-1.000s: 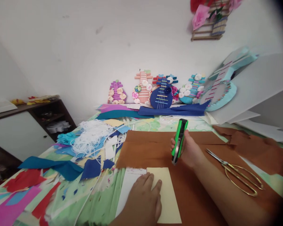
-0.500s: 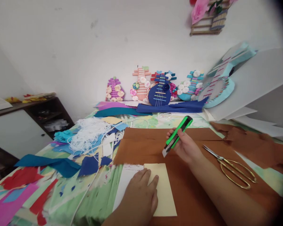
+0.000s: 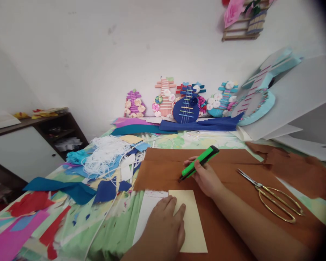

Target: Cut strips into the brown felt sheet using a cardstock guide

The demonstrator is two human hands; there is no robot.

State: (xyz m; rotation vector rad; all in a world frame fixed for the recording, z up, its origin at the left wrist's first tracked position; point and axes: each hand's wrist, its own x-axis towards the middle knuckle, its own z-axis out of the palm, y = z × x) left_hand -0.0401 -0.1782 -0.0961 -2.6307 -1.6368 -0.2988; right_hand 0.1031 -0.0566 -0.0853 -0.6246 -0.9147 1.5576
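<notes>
My right hand grips a green and black utility knife, its tip pointing down and left over the brown paper sheet. I cannot make out the blade clearly. Flat on a cream card lies my left hand, fingers stretched out. A white sheet shows beneath and left of that hand. Both card and sheet are just below the torn edge of a folded brown strip. To the right of my right forearm, gold-handled scissors rest on the brown paper.
Left on the table are tangled white cord, teal paper, red scraps and a magenta strip. Decorated paper lutes lean against the wall. Crumpled brown paper and a big light-blue lute are at right.
My right hand has moved slightly left and lower, tilting the utility knife flatter, so the blade no longer shows plainly. My left hand stays on the card. The whole view has shifted a little.
</notes>
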